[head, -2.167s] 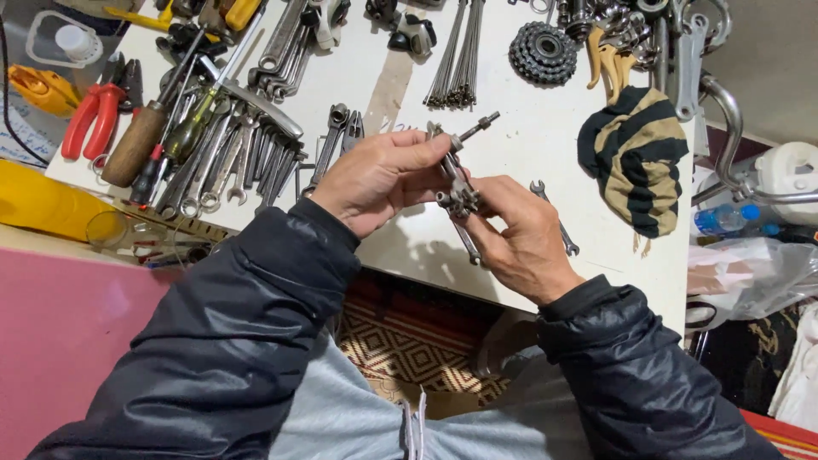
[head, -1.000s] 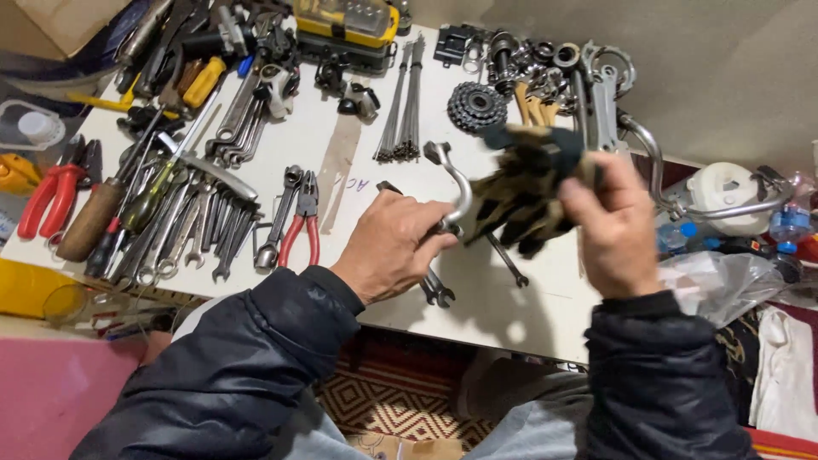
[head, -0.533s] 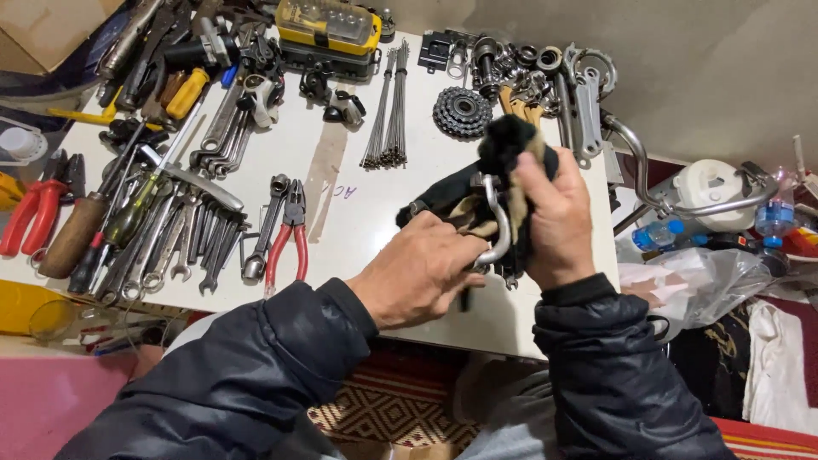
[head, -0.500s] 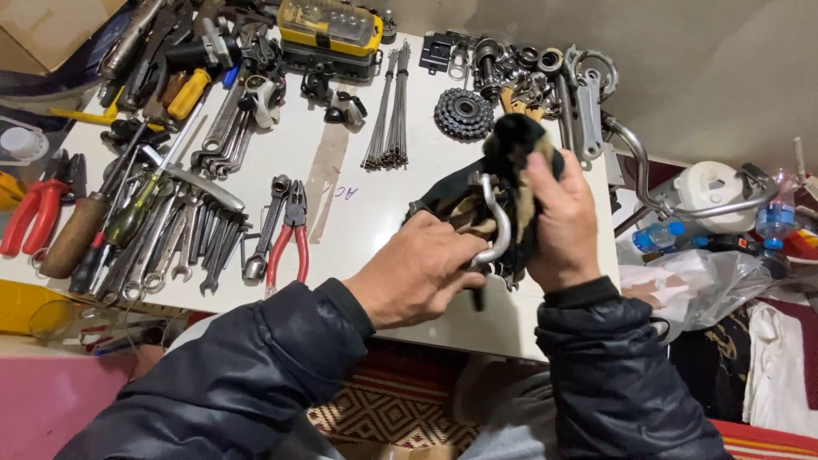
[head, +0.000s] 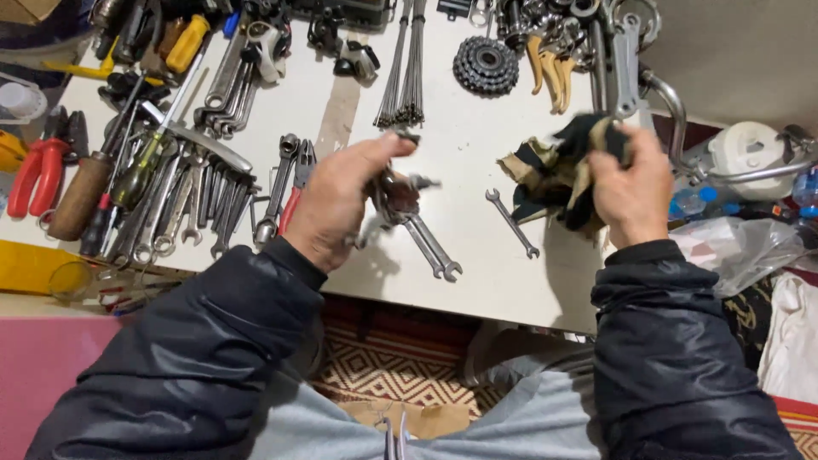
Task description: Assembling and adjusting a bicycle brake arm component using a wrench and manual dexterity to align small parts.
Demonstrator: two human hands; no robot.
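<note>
My left hand [head: 336,200] grips a small metal bicycle part [head: 394,194] with an axle sticking out, held just above the white table [head: 477,264]. My right hand [head: 630,187] clutches a crumpled black-and-tan striped rag [head: 554,170] to the right, apart from the part. Two spanners [head: 434,247] lie on the table under the part, and a small spanner [head: 511,223] lies between my hands.
A row of spanners and screwdrivers [head: 170,204] covers the table's left side, with red pliers [head: 38,175] at the far left. A sprocket cluster [head: 486,66], a bundle of spokes [head: 405,68] and more metal parts lie at the back. A plastic bag [head: 724,251] sits at the right.
My hands, which held the part wrapped in the rag together, have separated. The left hand now holds the bare part and the right hand has drawn the rag away to the right.
</note>
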